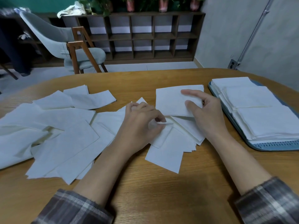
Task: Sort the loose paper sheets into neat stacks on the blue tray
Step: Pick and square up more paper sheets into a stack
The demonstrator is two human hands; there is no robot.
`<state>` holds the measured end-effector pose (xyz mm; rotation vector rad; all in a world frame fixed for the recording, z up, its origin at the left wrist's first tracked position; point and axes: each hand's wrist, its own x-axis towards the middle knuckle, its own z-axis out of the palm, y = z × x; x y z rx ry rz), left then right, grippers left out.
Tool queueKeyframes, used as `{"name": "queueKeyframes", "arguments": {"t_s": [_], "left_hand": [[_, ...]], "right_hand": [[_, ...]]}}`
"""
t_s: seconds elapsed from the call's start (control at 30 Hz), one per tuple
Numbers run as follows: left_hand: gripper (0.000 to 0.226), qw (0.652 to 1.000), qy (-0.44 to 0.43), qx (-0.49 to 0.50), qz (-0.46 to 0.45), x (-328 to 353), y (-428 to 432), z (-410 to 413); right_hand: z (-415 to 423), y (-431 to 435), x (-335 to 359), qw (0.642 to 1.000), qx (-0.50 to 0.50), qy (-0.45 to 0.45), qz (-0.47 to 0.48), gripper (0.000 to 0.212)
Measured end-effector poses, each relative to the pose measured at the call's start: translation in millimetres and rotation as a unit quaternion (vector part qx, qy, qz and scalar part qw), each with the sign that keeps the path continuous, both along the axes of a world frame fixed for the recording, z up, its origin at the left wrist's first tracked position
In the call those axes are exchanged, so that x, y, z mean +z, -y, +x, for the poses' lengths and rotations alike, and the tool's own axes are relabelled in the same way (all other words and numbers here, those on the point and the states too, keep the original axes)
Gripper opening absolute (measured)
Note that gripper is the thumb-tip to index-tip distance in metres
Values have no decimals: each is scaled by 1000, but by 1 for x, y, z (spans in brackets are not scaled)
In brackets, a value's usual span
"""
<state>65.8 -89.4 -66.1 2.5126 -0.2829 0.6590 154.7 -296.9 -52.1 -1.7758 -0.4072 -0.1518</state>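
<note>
Left hand (140, 125) fingers pinch a loose sheet (162, 137) at centre frame; right hand (207, 115) fingers clasp a small stack (169, 101); blue tray (275, 145) sits right.

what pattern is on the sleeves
Grey plaid with pale crossing stripes, seen best in the head view on the right sleeve.
</note>
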Motion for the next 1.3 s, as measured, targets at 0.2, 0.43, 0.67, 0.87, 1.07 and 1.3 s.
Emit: {"name": "queueKeyframes", "arguments": {"t_s": [0.2,0.43,0.67,0.87,1.07,1.3], "left_hand": [[9,990,15,-46,-133,19,-1,-7],[26,959,-31,-34,-279,23,0,-6],[23,946,-81,7,-313,29,-15,-6],[25,935,-63,3,-350,36,-10,-10],[24,913,-70,14,-402,39,-9,-11],[25,910,-83,17,-405,35,-1,-11]], "right_hand": [[-8,-5,8,996,84,-1,22,19],[-17,-10,6,985,168,-41,23,7],[-17,-8,13,986,136,-77,63,10],[-25,-11,14,979,197,-46,12,30],[-28,-13,15,979,195,-60,23,38],[-30,-15,16,982,181,-47,17,30]]}}
